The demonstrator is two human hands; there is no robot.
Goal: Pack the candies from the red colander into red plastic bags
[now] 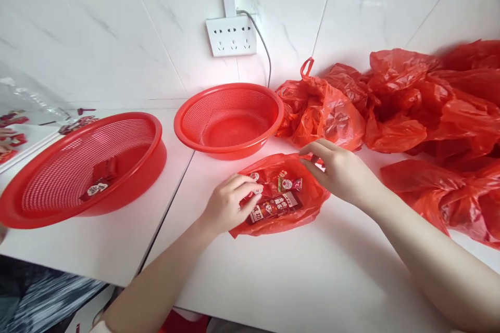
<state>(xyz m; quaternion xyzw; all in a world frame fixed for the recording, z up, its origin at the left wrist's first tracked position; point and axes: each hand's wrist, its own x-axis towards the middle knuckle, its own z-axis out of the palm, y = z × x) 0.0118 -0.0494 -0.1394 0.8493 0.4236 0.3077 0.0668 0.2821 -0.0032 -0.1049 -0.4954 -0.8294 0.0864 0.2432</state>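
Note:
A red plastic bag (pixel 312 207) lies on the white table with its mouth spread wide. Inside it are a dark red-brown packet with white lettering (pixel 275 207), a small red-and-white wrapped candy (pixel 292 184) and other red wrapped pieces. My left hand (pixel 230 202) reaches over the bag's left side, thumb and fingertips closed near a small pale spot; what they pinch is unclear. Over the right rim, my right hand (pixel 339 169) has its thumb and fingers curled together. Something small and dark red shows between them, mostly hidden.
A red mesh basket (pixel 230 153) stands behind the bag. Another red basket (pixel 156 166), at left, holds a few wrapped packets (pixel 103 171). Filled red bags (pixel 406 99) crowd the right side. A socket panel (pixel 232 36) with a cable is on the tiled wall. Part of another person's hand shows far left.

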